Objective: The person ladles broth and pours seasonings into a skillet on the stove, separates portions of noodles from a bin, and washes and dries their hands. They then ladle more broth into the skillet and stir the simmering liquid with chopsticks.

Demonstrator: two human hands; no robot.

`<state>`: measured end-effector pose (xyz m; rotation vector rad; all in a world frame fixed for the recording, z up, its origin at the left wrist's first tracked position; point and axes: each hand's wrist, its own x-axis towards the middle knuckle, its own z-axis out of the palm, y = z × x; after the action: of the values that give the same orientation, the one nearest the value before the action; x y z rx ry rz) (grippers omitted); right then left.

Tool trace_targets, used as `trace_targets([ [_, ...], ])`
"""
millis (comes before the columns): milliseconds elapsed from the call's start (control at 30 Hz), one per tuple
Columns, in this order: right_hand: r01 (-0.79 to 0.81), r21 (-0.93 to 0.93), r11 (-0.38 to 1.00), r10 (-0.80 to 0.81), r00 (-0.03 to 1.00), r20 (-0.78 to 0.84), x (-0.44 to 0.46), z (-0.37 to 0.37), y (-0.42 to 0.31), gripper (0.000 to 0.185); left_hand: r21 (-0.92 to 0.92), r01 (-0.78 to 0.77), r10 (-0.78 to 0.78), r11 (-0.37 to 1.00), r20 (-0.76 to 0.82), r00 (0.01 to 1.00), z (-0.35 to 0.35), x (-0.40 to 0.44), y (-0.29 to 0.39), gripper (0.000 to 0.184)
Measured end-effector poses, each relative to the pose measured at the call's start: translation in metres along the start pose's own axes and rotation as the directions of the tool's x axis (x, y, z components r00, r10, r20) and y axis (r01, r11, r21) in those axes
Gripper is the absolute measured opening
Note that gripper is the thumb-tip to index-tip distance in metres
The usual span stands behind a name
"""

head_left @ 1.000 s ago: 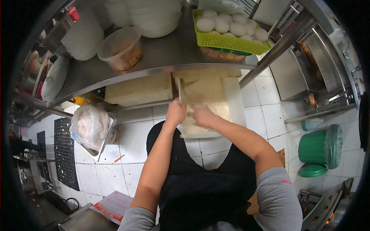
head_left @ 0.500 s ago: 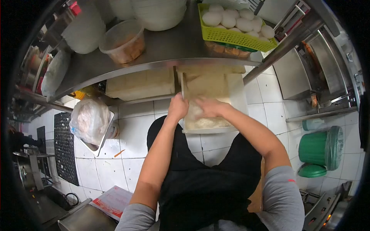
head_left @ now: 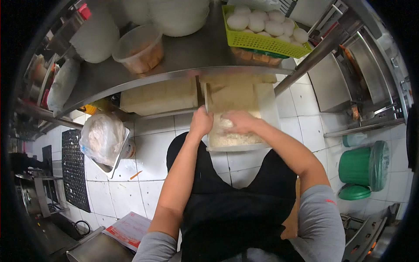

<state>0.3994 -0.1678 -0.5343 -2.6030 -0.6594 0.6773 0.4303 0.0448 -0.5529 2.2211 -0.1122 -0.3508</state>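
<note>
A long white bin (head_left: 268,107) stands partly out from under the steel table. Pale, coarse crumbs (head_left: 239,139) lie heaped at its near end. My left hand (head_left: 202,121) is closed over the bin's left rim. Inside the bin, my right hand (head_left: 240,122) curls around a pale clump of crumbs (head_left: 226,123). Whether a piece of food is inside that clump cannot be made out. The bin's far end is hidden under the table.
On the steel table (head_left: 192,54) stand a tub of orange pieces (head_left: 139,48), stacked bowls (head_left: 181,17) and a green basket (head_left: 262,41) of eggs. A bagged pale mass (head_left: 102,136) rests on a metal tray at left. A green bucket (head_left: 355,167) is at right.
My right hand, blurred before, has slowed and curled in, with pale crumbs showing at its fingers. My left hand stays on the bin's rim.
</note>
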Motion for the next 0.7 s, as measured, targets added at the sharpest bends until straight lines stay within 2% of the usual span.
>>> trace_targets([
  [33, 0.060, 0.036, 0.998, -0.057, 0.995, -0.079, -0.013, -0.002, 0.008, 0.073, 0.004, 0.022, -0.022, 1.000, 0.012, 1.000, -0.004, -0.003, 0.007, 0.035],
  [100, 0.060, -0.106, 0.993, -0.072, 0.991, -0.110, -0.035, 0.002, 0.022, 0.078, 0.008, 0.038, -0.038, 0.999, 0.006, 0.999, -0.007, -0.005, 0.016, 0.035],
  [233, 0.019, -0.309, 0.951, -0.021, 1.000, -0.002, -0.042, 0.025, 0.021, 0.077, 0.002, 0.017, -0.017, 1.000, -0.019, 1.000, -0.006, -0.008, 0.016, 0.035],
  [267, 0.017, -0.168, 0.986, -0.009, 0.999, 0.044, -0.035, 0.020, 0.027, 0.075, 0.002, 0.012, -0.012, 1.000, -0.021, 1.000, -0.006, -0.007, 0.014, 0.036],
  [367, -0.083, -0.014, 0.996, 0.083, 0.996, -0.008, -0.028, 0.005, 0.031, 0.074, -0.036, -0.026, 0.025, 0.999, -0.020, 0.999, -0.005, -0.005, 0.010, 0.036],
  [500, 0.045, -0.018, 0.999, -0.048, 0.971, -0.232, -0.046, -0.025, 0.008, 0.069, -0.039, 0.053, -0.052, 0.998, 0.037, 0.998, -0.008, -0.006, 0.012, 0.036],
  [600, -0.046, -0.092, 0.995, 0.033, 0.990, -0.139, -0.047, -0.046, 0.007, 0.061, -0.073, 0.049, -0.045, 0.996, 0.059, 0.997, -0.007, -0.002, 0.007, 0.038],
  [700, -0.236, 0.156, 0.959, 0.275, 0.906, -0.321, -0.064, -0.082, -0.028, 0.051, 0.006, -0.009, 0.009, 1.000, 0.008, 1.000, -0.012, -0.007, 0.012, 0.042],
])
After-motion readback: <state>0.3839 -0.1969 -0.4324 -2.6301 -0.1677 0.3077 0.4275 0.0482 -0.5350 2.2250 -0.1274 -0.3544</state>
